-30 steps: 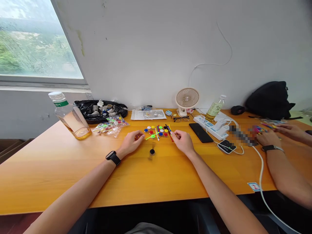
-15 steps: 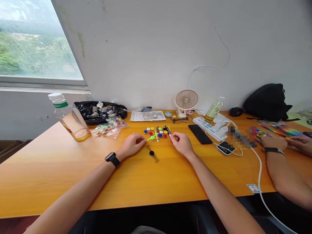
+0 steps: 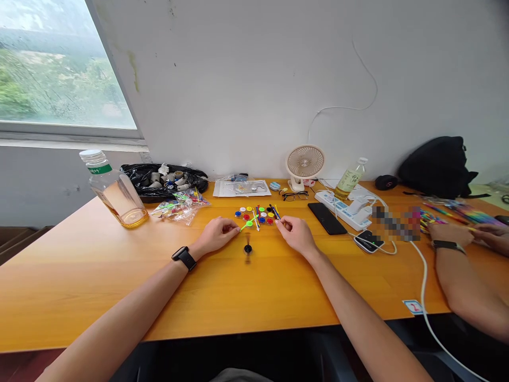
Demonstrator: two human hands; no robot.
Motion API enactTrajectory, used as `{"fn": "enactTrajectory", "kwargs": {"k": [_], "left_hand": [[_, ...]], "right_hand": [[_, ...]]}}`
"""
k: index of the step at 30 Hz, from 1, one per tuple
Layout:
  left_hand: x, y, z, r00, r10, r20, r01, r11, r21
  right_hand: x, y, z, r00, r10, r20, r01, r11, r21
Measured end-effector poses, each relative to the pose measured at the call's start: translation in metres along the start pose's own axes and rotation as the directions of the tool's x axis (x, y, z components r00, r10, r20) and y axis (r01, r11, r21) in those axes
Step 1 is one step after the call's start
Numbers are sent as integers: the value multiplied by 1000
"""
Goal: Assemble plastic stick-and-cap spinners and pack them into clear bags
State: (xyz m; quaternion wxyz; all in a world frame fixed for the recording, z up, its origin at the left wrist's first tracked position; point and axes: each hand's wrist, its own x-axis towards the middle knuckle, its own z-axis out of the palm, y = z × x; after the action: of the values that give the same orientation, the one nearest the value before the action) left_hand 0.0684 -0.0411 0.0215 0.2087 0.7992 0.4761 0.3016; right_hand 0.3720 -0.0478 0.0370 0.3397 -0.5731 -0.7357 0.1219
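A small dark spinning top (image 3: 248, 249) with a round black hub whirls on the table between my hands; its arms are a blur. My left hand (image 3: 217, 233), wearing a black watch, rests on the table with fingers curled together. Its fingertips meet the end of a green propeller-shaped spinner (image 3: 249, 224). On the other side, my right hand (image 3: 295, 233) lies with fingers pinched at the lower end of thin blue and yellow sticks (image 3: 276, 211); its exact hold is hidden. Beyond both hands lie several coloured discs (image 3: 264, 215) and more sticks (image 3: 255, 218).
A large bottle (image 3: 119, 196), a bag of coloured parts (image 3: 183, 206) and a black plastic bag (image 3: 194, 183) stand left. Behind are a fan (image 3: 305, 162) and glasses (image 3: 294, 196). Rightward lie a phone (image 3: 326, 218), a power strip (image 3: 342, 209) and a co-worker's hands (image 3: 449, 233).
The blurred arms of the spinning top have turned from a slant to nearly upright in view. My right fingertips cover more of the sticks. My left hand stays where it was.
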Motion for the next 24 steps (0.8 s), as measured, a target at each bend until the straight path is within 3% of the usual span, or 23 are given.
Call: {"fn": "enactTrajectory", "kwargs": {"k": [9,18,24], "left_hand": [[2,-6,3,999,-34,10,35,996,-79],[3,-5,1,974,-80,-210,35,978,-208],[3,-6,-3,943,-196,-270,154,974,-168]], "right_hand": [[0,0,-1,1000,3,19,-4,1000,6],[0,-2,-2,999,-6,39,6,1000,6],[-2,-4,0,992,-50,116,49,999,12]]}}
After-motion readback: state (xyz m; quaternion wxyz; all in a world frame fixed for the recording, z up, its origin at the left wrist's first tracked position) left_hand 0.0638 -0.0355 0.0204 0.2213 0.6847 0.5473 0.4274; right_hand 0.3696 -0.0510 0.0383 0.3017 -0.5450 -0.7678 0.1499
